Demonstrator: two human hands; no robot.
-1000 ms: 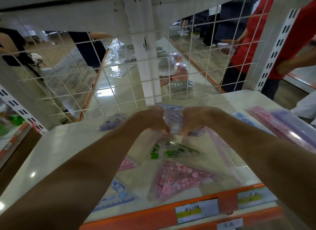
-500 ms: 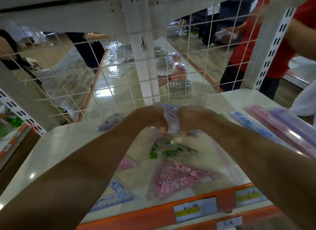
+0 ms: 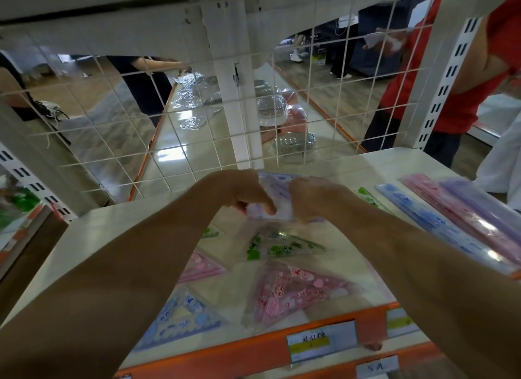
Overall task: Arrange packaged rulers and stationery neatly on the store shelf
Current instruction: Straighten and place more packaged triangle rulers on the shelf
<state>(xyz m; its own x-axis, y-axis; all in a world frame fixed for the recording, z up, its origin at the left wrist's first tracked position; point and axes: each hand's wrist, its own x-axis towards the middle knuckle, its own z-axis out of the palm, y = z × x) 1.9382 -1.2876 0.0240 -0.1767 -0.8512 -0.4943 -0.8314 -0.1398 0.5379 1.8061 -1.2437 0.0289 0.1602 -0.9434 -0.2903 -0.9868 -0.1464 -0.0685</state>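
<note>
Both hands meet at mid shelf, raised a little above the surface. The left hand [image 3: 242,192] and right hand [image 3: 313,201] each pinch one end of a clear packet [image 3: 277,198] with blue-purple print, fingers curled round it and the left thumb pressing on top. What is inside the packet is too blurred to tell. Below the hands, on the white shelf [image 3: 84,237], lie flat triangle set-square packets: a green one [image 3: 282,246] just under the held packet, a pink one [image 3: 296,291] nearer the front edge, and a blue one [image 3: 180,319] at front left beside the left forearm. A smaller pink triangle [image 3: 203,268] is partly hidden by that forearm. On the right side of the shelf, long packaged rulers lie side by side at a slant: blue ruler [image 3: 428,220], pink ruler [image 3: 451,206], purple ruler [image 3: 485,198], touching or nearly so. The orange front rail carries a price label [image 3: 321,340], text unreadable. A white wire grid [image 3: 169,110] backs the shelf. Through it shows another shelf with clear plastic containers [image 3: 293,144], and a person in a red shirt [image 3: 451,102] stands at right.
</note>
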